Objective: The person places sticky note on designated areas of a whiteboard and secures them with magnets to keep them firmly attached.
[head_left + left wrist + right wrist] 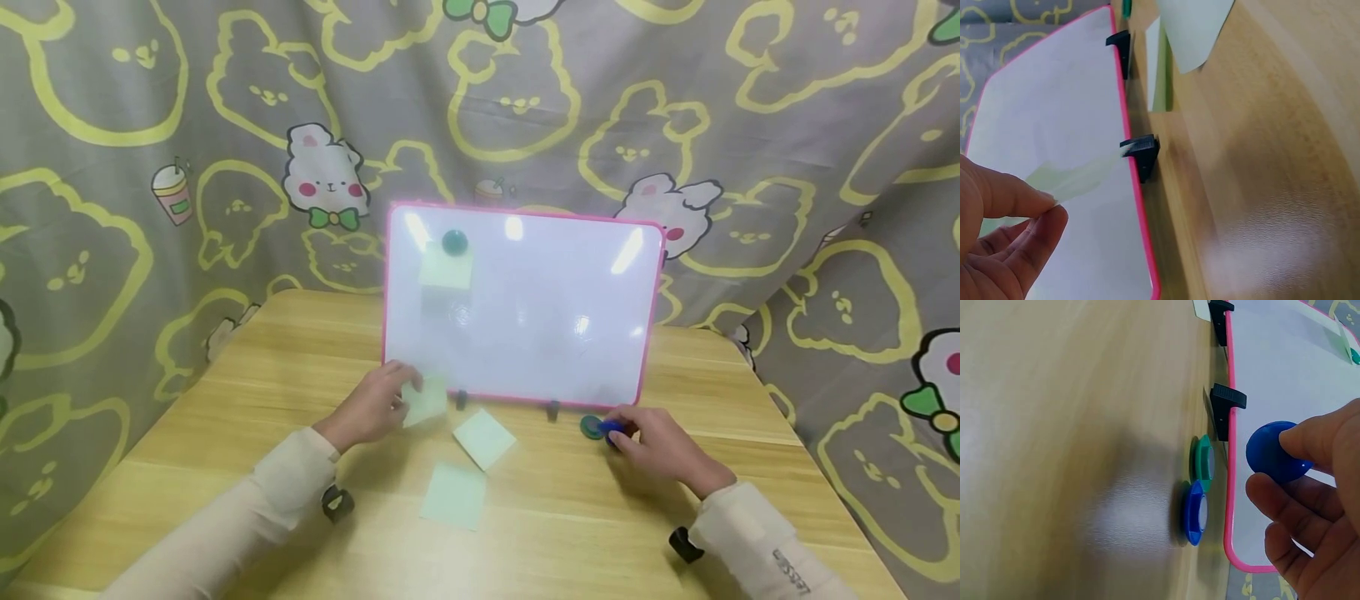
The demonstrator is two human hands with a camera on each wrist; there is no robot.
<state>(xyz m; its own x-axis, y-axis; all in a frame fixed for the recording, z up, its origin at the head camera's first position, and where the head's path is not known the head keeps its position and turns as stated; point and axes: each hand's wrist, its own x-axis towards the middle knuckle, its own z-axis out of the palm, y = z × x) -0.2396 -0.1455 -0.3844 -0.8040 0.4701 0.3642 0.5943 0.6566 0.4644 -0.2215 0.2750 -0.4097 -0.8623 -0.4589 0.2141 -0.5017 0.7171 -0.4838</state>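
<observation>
My left hand (372, 406) pinches a pale green sticky note (427, 400) between thumb and fingers, near the lower left corner of a pink-framed whiteboard (547, 325). In the right wrist view, a round blue magnet (1272, 453) is gripped by the thumb and fingers of my right hand (1329, 487), in front of the board's lower right part. On the table below it, a green magnet (1204, 464) and another blue magnet (1194, 512) sit side by side. High on the board's left side, a dark green magnet (454, 242) overlaps the top of a sticky note (446, 268).
Two black feet, a left one (461, 400) and a right one (552, 410), support the upright board on the wooden table (570, 525). Two more notes, one tilted (484, 439) and one nearer me (453, 497), lie before it. A patterned curtain (420, 108) hangs behind.
</observation>
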